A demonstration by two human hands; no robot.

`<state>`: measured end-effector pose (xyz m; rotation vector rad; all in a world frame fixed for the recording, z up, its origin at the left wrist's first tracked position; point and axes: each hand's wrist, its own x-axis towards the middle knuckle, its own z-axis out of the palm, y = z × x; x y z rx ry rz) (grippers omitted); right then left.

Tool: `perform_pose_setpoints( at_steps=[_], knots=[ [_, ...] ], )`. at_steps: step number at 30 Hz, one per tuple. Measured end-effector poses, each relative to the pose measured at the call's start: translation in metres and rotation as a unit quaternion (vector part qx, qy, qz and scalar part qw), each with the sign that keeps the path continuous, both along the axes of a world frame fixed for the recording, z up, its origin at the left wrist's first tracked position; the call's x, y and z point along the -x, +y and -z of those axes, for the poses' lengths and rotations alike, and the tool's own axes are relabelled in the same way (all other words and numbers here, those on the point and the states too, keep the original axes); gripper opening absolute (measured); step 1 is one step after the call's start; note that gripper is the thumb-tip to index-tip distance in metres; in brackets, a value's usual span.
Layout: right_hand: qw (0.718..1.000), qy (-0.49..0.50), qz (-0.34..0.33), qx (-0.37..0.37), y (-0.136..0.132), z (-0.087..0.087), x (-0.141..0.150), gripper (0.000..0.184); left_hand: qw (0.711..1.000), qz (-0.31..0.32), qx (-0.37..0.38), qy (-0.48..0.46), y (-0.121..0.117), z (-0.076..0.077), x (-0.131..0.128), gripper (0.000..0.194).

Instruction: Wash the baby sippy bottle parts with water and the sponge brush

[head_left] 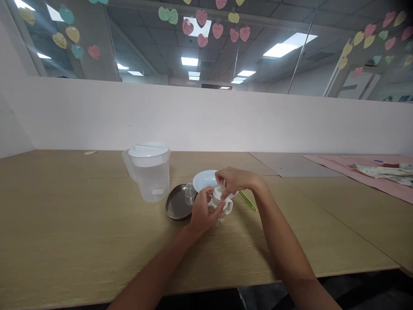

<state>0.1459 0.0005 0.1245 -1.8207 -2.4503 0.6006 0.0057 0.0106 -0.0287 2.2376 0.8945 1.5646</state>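
Note:
A baby bottle (218,196) with a white collar and white side handles stands close in front of me, upright or nearly so. Around its body and left side wraps my left hand (205,211). From above, my right hand (237,180) bends down with its fingers closed about the clear teat (221,184) and collar. Exactly how those fingertips grip is partly hidden. Just left of the bottle, a clear cap (190,190) sits on a round dark metal tray (177,207). Behind both hands lies a white plate (202,178), partly covered by them.
A clear pitcher (151,183) with a white lid stands left of the tray. Right of the bottle, a green handle (248,201) sticks out. Pink cloth (342,168) with fabric on it covers the far right. A white wall (206,120) rises behind the table (97,241).

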Motion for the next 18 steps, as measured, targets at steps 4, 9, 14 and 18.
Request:
perform_pose_setpoints(
  at_steps=[4, 9, 14, 18],
  knots=[
    [1.0, -0.004, -0.002, 0.004, 0.001, 0.001, 0.0, 0.05, 0.999, -0.014, -0.02, 0.045, -0.001, -0.002, 0.003, 0.049],
    [0.999, 0.007, -0.034, 0.015, 0.002, 0.004, 0.0, 0.045, 0.995, -0.036, -0.048, 0.08, -0.002, -0.007, 0.004, 0.063],
    [0.992, 0.074, -0.095, 0.038, 0.006, 0.007, -0.004, 0.022, 0.995, -0.049, -0.049, 0.067, 0.002, -0.009, 0.004, 0.059],
    [0.99, 0.098, -0.089, 0.039, 0.009, 0.006, -0.007, 0.013, 0.996, -0.035, -0.043, 0.071, 0.004, -0.01, 0.007, 0.064]
  ],
)
